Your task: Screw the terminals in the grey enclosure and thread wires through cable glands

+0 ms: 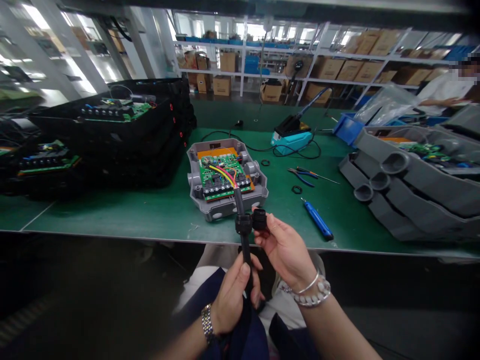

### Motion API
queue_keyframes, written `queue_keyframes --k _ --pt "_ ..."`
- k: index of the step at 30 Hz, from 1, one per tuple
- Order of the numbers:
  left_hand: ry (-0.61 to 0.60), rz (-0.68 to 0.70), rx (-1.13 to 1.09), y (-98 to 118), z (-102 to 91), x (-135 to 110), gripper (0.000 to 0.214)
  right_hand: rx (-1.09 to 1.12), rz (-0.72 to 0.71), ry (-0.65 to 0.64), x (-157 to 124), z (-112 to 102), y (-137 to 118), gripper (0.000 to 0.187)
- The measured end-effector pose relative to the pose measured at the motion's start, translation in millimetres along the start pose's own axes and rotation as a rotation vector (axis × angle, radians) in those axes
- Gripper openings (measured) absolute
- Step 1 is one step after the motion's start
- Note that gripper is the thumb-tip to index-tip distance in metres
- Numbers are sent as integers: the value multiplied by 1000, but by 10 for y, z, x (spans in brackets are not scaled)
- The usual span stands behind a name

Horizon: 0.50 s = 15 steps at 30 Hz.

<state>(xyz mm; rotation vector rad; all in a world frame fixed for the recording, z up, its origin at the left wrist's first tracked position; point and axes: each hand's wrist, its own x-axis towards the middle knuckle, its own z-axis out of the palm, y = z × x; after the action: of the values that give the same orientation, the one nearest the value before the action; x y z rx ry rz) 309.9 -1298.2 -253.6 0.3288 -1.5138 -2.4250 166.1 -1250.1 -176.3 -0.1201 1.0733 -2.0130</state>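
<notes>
A long workbench with a green mat (112, 212) is stretching across the view, and white shelves (243, 50) holding cardboard boxes are standing behind it. At the far right, a co-worker (444, 92) in a white shirt is sitting near a clear plastic bag (386, 105). Grey plastic enclosure covers (408, 192) are lying in a pile on the right side of the bench, and black cases with circuit boards (97, 135) are stacked on the left side. In the middle, an open grey enclosure (195, 177) is lying on the mat, with a green circuit board (225, 175) inside it. Yellow and red wires (223, 174) are running from this board into a black cable (244, 245). The person's left hand (234, 297) is closed around this cable, below a black cable gland (243, 225). The right hand (285, 250) is partly open, and its thumb and fingers are pinching a black gland nut (259, 219), which is just beside the gland. A teal soldering station (291, 137), pliers (302, 175), a blue-handled tool (318, 219) and a small black rubber ring (297, 189) are lying beyond the hands.
</notes>
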Motion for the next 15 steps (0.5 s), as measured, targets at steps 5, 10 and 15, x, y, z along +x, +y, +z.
queue_keyframes --k 5,10,15 --pt "-4 -8 -2 2 1 2 39 52 58 -22 -47 -23 -41 43" --pt "6 -21 3 39 18 10 40 30 54 -50 -86 -43 -107 29" --pt "6 -20 -4 31 26 21 40 42 87 -64 -102 -61 -133 26"
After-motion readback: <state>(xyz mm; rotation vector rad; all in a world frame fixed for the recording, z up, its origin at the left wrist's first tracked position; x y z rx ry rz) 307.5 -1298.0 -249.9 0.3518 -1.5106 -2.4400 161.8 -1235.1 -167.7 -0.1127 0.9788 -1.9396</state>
